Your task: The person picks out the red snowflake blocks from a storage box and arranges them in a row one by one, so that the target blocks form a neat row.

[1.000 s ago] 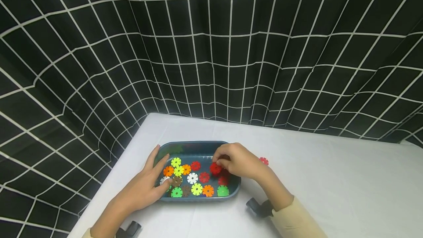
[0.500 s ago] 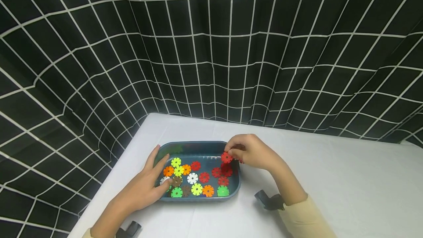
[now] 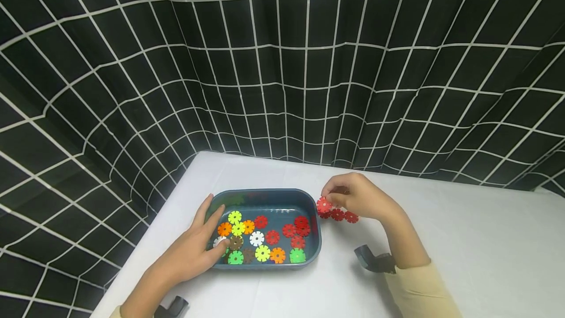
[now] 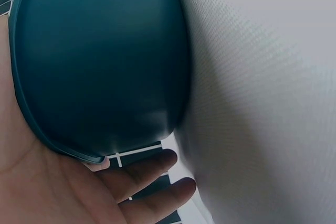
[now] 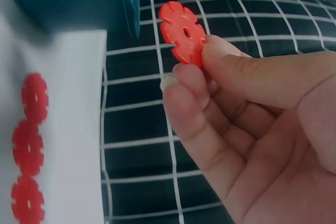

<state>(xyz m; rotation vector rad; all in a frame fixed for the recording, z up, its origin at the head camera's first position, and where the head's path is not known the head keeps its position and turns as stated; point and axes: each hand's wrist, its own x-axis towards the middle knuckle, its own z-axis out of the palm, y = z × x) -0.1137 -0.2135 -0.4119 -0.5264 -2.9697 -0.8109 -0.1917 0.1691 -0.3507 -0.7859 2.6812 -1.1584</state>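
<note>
My right hand [image 3: 362, 198] pinches a red notched plastic disc [image 5: 181, 31] between thumb and fingers, just right of the tray. Below it, a row of red discs [image 5: 28, 148] lies on the white table, end to end. My left hand [image 3: 194, 249] rests over the left end of the dark blue tray [image 3: 265, 266], fingers spread and fairly straight, the thumb over the inside. In the left wrist view, the palm lies against the tray's rim and two fingers extend past its outer wall. Several notched discs lie in the tray, among them a white disc [image 3: 257, 238] and an orange disc [image 3: 278, 255].
A white cloth covers the table [image 3: 441, 239]. Behind and to the left hangs a black curtain [image 3: 335, 72] with a white grid. Dark wrist mounts [image 3: 375, 259] sit by both forearms. Red discs lie grouped at the tray's right end.
My right hand has lifted a red disc out of the tray and carried it right, past the rim, to above the row of red discs. My left hand has stayed in place.
</note>
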